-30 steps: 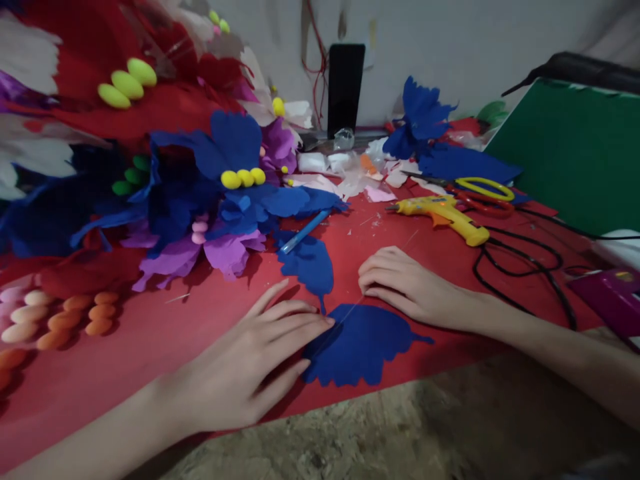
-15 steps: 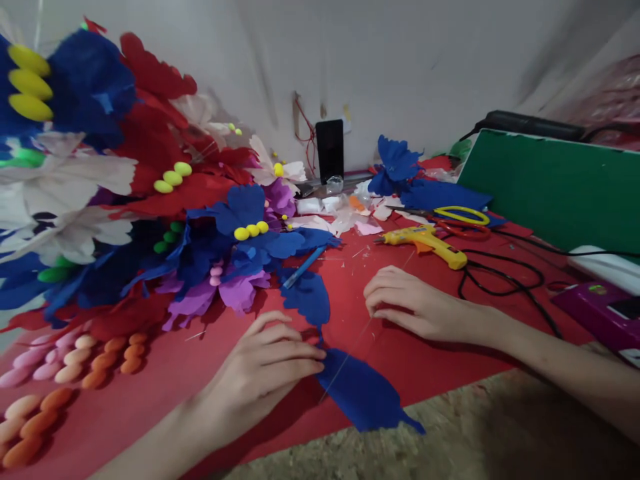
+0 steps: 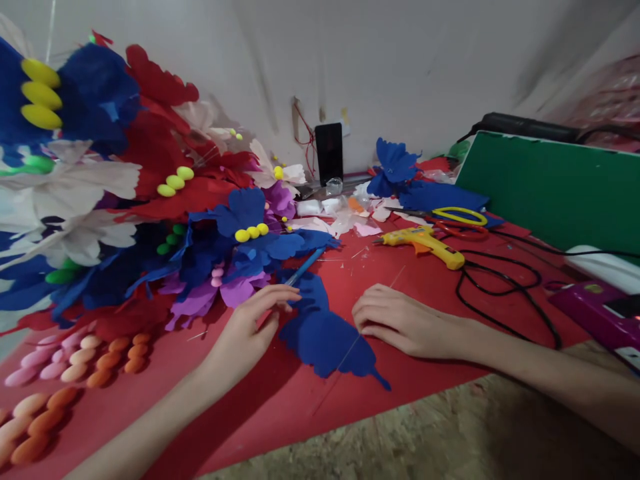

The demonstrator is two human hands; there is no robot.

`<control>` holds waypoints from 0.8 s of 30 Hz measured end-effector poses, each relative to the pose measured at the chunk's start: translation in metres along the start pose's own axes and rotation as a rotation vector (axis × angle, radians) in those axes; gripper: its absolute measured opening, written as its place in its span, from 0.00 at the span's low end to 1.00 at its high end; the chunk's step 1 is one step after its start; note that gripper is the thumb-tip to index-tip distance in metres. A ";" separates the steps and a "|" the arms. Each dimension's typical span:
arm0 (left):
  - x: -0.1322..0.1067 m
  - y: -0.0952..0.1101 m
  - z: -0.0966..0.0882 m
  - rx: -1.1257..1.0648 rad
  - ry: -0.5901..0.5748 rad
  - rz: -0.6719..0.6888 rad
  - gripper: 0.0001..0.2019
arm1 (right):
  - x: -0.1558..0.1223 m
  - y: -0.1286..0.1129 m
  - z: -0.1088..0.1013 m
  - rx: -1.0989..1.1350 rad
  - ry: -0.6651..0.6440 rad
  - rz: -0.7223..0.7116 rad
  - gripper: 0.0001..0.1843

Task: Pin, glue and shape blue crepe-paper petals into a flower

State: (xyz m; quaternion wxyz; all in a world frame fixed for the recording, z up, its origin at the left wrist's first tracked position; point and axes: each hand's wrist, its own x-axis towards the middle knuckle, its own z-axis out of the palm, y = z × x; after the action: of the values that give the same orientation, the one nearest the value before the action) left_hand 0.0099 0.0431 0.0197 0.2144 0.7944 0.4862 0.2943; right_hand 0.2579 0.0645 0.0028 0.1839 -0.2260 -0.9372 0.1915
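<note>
My left hand [image 3: 257, 319] is open, thumb apart from the curved fingers. Its fingertips are at the near end of a blue pen [image 3: 306, 265]; I cannot tell whether they touch it. Beside it lies a blue wing-shaped cutout [image 3: 330, 343] with wavy edges and a thin tail, below a second blue piece [image 3: 315, 293]. My right hand [image 3: 395, 319] is closed around a thin, see-through wire [image 3: 327, 390]. The wire slants across the blue cutout, and its far end sticks out beyond my knuckles.
Paper butterflies [image 3: 250, 220] in several colours crowd the left, behind rows of orange, pink and peach oval beads [image 3: 107, 361]. A yellow glue gun [image 3: 425, 245] with a black cord, yellow-handled scissors [image 3: 460, 217], a green board [image 3: 550, 193] and a propped phone [image 3: 329, 153] stand farther back.
My left hand has moved up off the blue cutout to the pen's near end. The cutout has shifted up and left, up against the other blue piece. My right hand has come slightly nearer with the wire.
</note>
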 end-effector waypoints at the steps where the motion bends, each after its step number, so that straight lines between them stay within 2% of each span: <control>1: 0.000 0.003 -0.001 0.000 0.006 -0.011 0.14 | 0.000 0.000 0.001 -0.003 0.003 0.002 0.11; 3: 0.001 0.012 0.000 -0.009 -0.043 -0.032 0.13 | 0.001 -0.001 0.003 -0.012 0.012 0.007 0.11; 7: 0.005 0.029 0.008 -0.045 -0.233 -0.022 0.12 | 0.004 -0.003 0.003 -0.036 0.030 0.004 0.11; 11: 0.014 0.038 0.023 -0.080 -0.237 -0.042 0.11 | 0.007 -0.005 0.002 -0.091 0.066 0.004 0.10; 15: 0.024 0.039 0.033 -0.114 -0.239 -0.087 0.09 | 0.012 -0.008 0.001 -0.163 0.114 0.016 0.11; 24: 0.025 0.036 0.034 -0.148 -0.191 -0.177 0.07 | 0.017 -0.023 0.009 -0.283 0.159 0.132 0.10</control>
State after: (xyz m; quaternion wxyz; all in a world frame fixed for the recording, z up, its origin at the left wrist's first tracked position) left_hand 0.0653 0.0479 0.0238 0.3427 0.7547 0.5089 0.2323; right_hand 0.2314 0.0518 0.0093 0.2109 -0.3254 -0.9204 0.0507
